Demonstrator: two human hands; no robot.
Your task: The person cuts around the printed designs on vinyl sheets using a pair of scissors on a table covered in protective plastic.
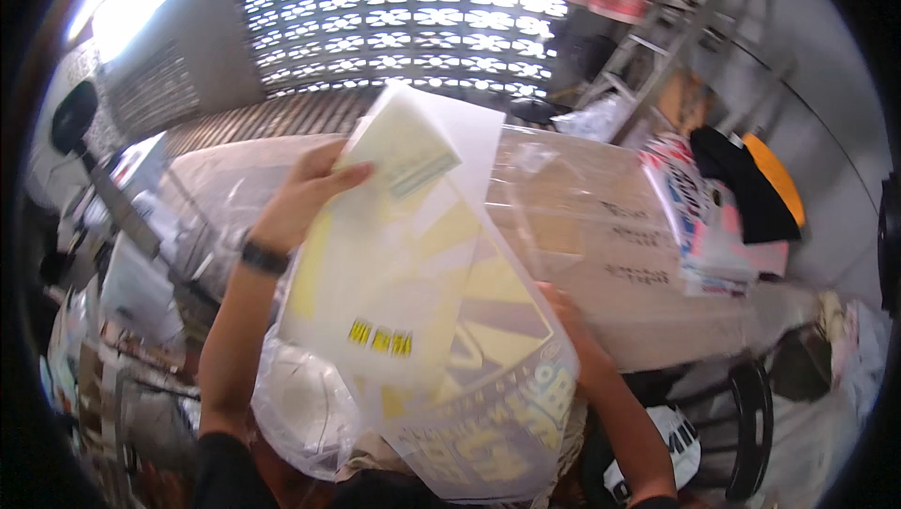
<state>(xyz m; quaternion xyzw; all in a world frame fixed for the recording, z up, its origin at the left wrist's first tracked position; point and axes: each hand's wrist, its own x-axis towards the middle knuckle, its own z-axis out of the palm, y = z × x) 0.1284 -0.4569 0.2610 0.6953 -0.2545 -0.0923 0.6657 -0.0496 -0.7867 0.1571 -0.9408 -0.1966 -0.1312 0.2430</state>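
- At the far left, a dark round-headed fixture on a long grey arm (122, 204) slants down beside the brown work table covered in clear plastic (587, 199).
- Below the left forearm, a clear, crinkled plastic bag (305, 415) sits just beside the lower left edge of the sheets.
- The left hand (312, 188), a black band (266, 258) on its wrist, is closed in a pinch on the sheets' upper left edge — thumb on the near face, the other fingers largely out of sight.
- In the middle, the large translucent film sheets with pale yellow and greyish-mauve printing (385, 265) are up in front of the body, over the table's near edge, tilted and overlapping, the top corner folded over. A plain white sheet (483, 138) shows behind their upper right side.
- Writing on the film: a short row of dark characters on yellow near the lower middle, and large pale block lettering in a curve at the bottom.
- The right hand (570, 321) is at the film's right edge, partly covered by it — how tightly its fingers close, I cannot tell.
- Farther right, dark handwriting marks the table's covering, near a colourful printed plastic packet (680, 195) and a black cloth (741, 181).
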